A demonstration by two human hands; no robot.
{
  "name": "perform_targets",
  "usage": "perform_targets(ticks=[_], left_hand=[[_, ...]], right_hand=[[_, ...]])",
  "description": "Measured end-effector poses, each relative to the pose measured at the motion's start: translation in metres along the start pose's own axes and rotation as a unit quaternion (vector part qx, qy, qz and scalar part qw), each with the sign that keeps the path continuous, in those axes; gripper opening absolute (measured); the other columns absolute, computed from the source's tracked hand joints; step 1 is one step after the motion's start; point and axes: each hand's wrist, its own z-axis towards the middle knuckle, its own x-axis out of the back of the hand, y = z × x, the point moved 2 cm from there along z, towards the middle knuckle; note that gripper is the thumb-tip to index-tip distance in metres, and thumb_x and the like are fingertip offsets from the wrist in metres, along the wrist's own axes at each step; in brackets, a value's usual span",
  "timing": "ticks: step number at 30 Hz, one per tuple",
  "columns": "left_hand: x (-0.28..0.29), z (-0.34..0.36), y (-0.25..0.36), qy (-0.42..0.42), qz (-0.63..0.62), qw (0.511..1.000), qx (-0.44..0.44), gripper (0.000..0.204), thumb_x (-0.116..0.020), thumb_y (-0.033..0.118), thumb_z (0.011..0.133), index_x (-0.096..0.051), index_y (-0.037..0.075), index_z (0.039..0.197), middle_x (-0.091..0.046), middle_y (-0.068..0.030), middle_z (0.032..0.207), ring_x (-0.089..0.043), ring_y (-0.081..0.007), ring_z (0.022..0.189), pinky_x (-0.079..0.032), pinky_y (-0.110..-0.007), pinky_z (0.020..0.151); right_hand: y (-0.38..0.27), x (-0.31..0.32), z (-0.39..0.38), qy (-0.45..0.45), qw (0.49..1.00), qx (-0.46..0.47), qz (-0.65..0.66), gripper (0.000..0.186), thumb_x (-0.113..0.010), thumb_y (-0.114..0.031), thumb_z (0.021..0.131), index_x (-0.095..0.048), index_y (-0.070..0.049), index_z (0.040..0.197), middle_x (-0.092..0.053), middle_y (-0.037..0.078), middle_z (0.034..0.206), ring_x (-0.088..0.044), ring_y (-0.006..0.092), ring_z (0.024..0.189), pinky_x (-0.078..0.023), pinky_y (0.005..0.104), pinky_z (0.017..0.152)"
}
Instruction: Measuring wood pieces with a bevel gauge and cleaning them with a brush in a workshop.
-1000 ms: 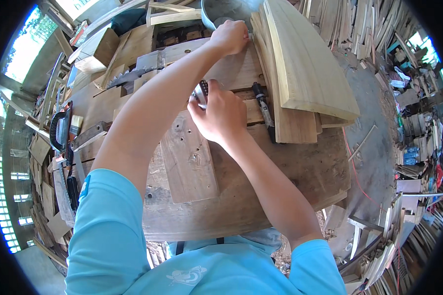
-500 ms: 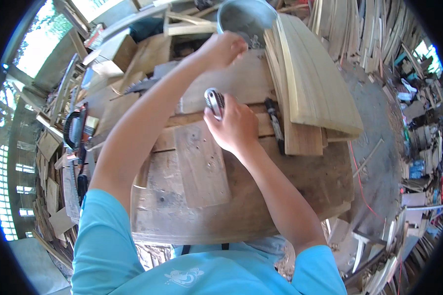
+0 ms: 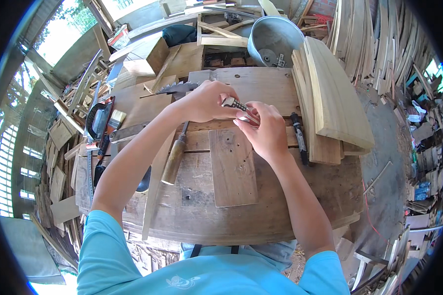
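My left hand and my right hand meet over the workbench, both closed on a small silver tool with a black dotted band. Its lower part is hidden by my fingers. Below them lies a short plank with small holes. A wooden-handled chisel is left of the plank. A black marker-like tool lies to the right, beside stacked pale boards. A toothed blade lies behind my left wrist.
A metal basin sits behind the boards. A paintbrush and a black-handled tool are at the bench's left. Scrap wood is piled around the bench. A red cord runs on the floor at right.
My left hand has come back from near the basin and now grips the silver tool together with my right hand. The view has shifted, showing more of the bench's far side.
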Motion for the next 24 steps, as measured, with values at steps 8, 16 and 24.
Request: perform_targets(ticks=[8, 16, 24], left_hand=[[0.013, -0.016, -0.013, 0.066, -0.011, 0.997, 0.027, 0.042, -0.079, 0.041, 0.092, -0.077, 0.002, 0.105, -0.057, -0.0061, 0.062, -0.044, -0.0156, 0.058, -0.038, -0.039, 0.055], [0.077, -0.045, -0.065, 0.243, -0.053, 0.961, 0.122, 0.047, -0.074, 0.047, 0.096, -0.073, 0.0, 0.1, -0.064, -0.0033, 0.066, -0.066, -0.0105, 0.062, -0.046, -0.027, 0.057], [0.07, -0.015, -0.064, 0.24, 0.095, 0.959, 0.12, 0.053, -0.078, 0.047, 0.091, -0.073, -0.002, 0.11, -0.07, -0.0134, 0.07, -0.072, -0.0193, 0.07, -0.054, -0.034, 0.065]], right_hand=[[0.0, -0.002, -0.001, 0.078, 0.99, 0.116, -0.027, 0.033, -0.082, -0.018, 0.083, -0.067, -0.007, 0.111, -0.071, 0.011, 0.104, -0.062, 0.0334, 0.1, -0.05, 0.0441, 0.09], [0.003, -0.012, -0.002, 0.066, 0.991, 0.115, 0.001, 0.028, -0.076, -0.012, 0.085, -0.066, -0.008, 0.111, -0.07, 0.009, 0.105, -0.06, 0.033, 0.103, -0.048, 0.0443, 0.093], [0.008, -0.013, -0.002, 0.052, 0.994, 0.096, 0.01, 0.025, -0.075, -0.01, 0.086, -0.066, -0.007, 0.109, -0.071, 0.01, 0.101, -0.06, 0.0324, 0.101, -0.048, 0.0439, 0.093]])
